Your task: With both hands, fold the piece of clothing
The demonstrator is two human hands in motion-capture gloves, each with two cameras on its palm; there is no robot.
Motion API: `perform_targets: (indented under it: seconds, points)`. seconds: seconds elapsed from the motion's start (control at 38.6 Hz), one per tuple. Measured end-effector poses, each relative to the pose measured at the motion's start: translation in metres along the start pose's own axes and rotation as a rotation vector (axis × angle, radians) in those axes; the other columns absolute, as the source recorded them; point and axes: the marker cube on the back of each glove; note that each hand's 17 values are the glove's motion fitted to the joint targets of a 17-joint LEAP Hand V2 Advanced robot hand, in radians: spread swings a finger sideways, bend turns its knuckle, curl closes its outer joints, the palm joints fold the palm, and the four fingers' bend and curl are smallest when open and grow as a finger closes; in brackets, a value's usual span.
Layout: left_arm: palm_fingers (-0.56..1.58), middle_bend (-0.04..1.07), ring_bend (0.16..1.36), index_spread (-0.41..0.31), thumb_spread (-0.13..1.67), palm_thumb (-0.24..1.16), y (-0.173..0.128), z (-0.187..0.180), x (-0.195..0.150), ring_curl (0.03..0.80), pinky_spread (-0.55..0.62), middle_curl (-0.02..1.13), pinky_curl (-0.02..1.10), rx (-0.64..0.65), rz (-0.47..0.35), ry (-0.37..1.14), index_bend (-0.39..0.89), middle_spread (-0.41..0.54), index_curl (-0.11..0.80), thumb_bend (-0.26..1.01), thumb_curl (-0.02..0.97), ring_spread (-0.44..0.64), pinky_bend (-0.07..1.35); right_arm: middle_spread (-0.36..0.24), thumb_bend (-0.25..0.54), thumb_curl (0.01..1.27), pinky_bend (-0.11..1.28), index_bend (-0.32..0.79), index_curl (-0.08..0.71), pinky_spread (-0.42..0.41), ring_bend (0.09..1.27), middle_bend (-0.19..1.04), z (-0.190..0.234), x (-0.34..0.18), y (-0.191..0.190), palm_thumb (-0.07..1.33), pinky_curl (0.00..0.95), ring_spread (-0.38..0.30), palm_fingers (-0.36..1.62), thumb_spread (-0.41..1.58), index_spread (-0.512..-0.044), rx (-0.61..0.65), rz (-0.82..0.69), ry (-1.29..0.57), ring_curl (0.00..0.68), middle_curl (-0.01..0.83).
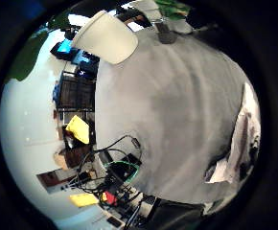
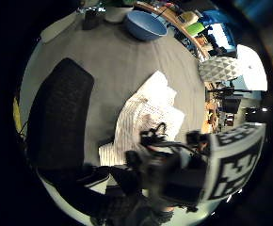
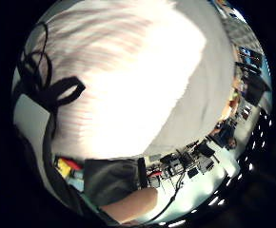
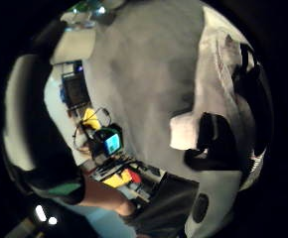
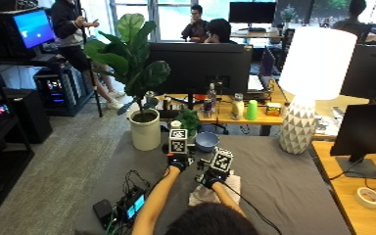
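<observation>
- Outside view: I sit at a table covered in grey cloth (image 5: 286, 176), both forearms reaching forward.
- White garment (image 5: 215, 193), bunched and partly folded, lies on the grey cloth straight in front of me, near the table's close edge.
- My right hand (image 5: 213, 177) rests on the garment's far part. Right thumb side palm view shows a black-gloved finger (image 4: 211, 141) curled over a fold of the white fabric (image 4: 186, 131), so I read it as pinching the garment.
- My left hand (image 5: 177, 162) is over bare grey cloth just beside the garment, apart from it; I cannot tell how its fingers stand.
- Blue bowl (image 5: 206, 141) sits further back on the table, beyond both hands; white plant pot (image 5: 145, 130) to its left, white patterned lamp base (image 5: 296, 130) at far right.
</observation>
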Motion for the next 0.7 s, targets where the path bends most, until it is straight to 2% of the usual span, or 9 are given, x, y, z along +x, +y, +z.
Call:
perform_targets:
  seconds: [0.03, 0.1, 0.13, 0.23, 0.31, 0.41, 0.54, 0.7]
  points:
    - [0.22, 0.18, 0.6, -0.046, 1.34, 0.1, -0.001, 0.002, -0.001, 0.316, 0.27, 0.31, 0.34, -0.001, -0.002, 0.004, 0.16, 0.109, 0.317, 0.01, 0.198, 0.22, 0.38, -0.172, -0.065, 0.62, 0.78, 0.11, 0.383, -0.269, 0.73, 0.46, 0.009, -0.011, 0.002, 0.95, 0.503, -0.221, 1.22, 0.55, -0.204, -0.032, -0.004, -0.016, 0.5, 0.552]
    - [0.23, 0.17, 0.6, -0.046, 1.36, 0.11, -0.002, 0.006, -0.006, 0.315, 0.27, 0.31, 0.34, -0.001, -0.021, 0.002, 0.16, 0.106, 0.318, 0.0, 0.194, 0.22, 0.37, -0.16, -0.049, 0.62, 0.8, 0.09, 0.368, -0.271, 0.73, 0.45, 0.016, -0.029, 0.007, 0.92, 0.499, -0.213, 1.21, 0.62, -0.198, -0.044, -0.018, -0.063, 0.5, 0.549]
    - [0.23, 0.17, 0.59, -0.046, 1.37, 0.11, -0.002, 0.005, -0.009, 0.314, 0.27, 0.31, 0.34, -0.002, -0.035, -0.006, 0.16, 0.106, 0.32, 0.0, 0.193, 0.21, 0.37, -0.141, -0.079, 0.59, 0.77, 0.08, 0.359, -0.269, 0.72, 0.45, 0.012, -0.027, 0.007, 0.83, 0.484, -0.201, 1.18, 0.75, -0.193, -0.018, -0.028, -0.079, 0.492, 0.546]
    - [0.24, 0.18, 0.59, -0.047, 1.38, 0.12, 0.002, 0.001, -0.017, 0.312, 0.26, 0.31, 0.34, -0.011, -0.052, -0.02, 0.15, 0.104, 0.321, 0.0, 0.192, 0.21, 0.37, -0.11, -0.039, 0.55, 0.75, 0.09, 0.342, -0.263, 0.7, 0.43, -0.011, -0.009, -0.019, 0.78, 0.477, -0.192, 1.18, 0.91, -0.186, 0.14, -0.065, -0.095, 0.482, 0.534]
    - [0.24, 0.17, 0.59, -0.047, 1.39, 0.12, 0.005, -0.005, -0.02, 0.311, 0.26, 0.31, 0.34, 0.001, -0.029, -0.015, 0.15, 0.103, 0.321, 0.0, 0.191, 0.21, 0.37, -0.098, -0.017, 0.54, 0.73, 0.09, 0.332, -0.259, 0.69, 0.43, -0.036, 0.02, -0.047, 0.77, 0.468, -0.188, 1.19, 1.0, -0.176, 0.289, -0.075, -0.062, 0.475, 0.527]
    - [0.24, 0.17, 0.58, -0.045, 1.4, 0.13, 0.011, -0.015, -0.025, 0.31, 0.26, 0.31, 0.34, 0.005, -0.014, -0.024, 0.15, 0.102, 0.321, 0.0, 0.189, 0.21, 0.36, -0.088, 0.001, 0.52, 0.72, 0.1, 0.323, -0.257, 0.68, 0.42, -0.069, 0.063, -0.051, 0.81, 0.457, -0.181, 1.19, 1.07, -0.176, 0.411, -0.041, -0.008, 0.468, 0.519]
    - [0.24, 0.17, 0.58, -0.046, 1.4, 0.14, 0.013, -0.031, -0.027, 0.308, 0.25, 0.31, 0.34, 0.068, 0.0, -0.017, 0.15, 0.101, 0.322, 0.0, 0.185, 0.2, 0.37, -0.08, -0.004, 0.51, 0.7, 0.11, 0.316, -0.255, 0.66, 0.41, -0.091, 0.106, -0.038, 0.83, 0.448, -0.179, 1.2, 1.13, -0.176, 0.45, 0.038, 0.008, 0.461, 0.512]
    - [0.25, 0.17, 0.58, -0.047, 1.41, 0.15, 0.011, -0.041, -0.023, 0.306, 0.25, 0.3, 0.34, 0.113, 0.015, 0.007, 0.16, 0.101, 0.325, 0.0, 0.186, 0.2, 0.36, -0.075, -0.007, 0.49, 0.69, 0.11, 0.308, -0.255, 0.65, 0.41, -0.095, 0.139, -0.04, 0.84, 0.441, -0.174, 1.2, 1.17, -0.175, 0.439, 0.101, -0.009, 0.454, 0.504]
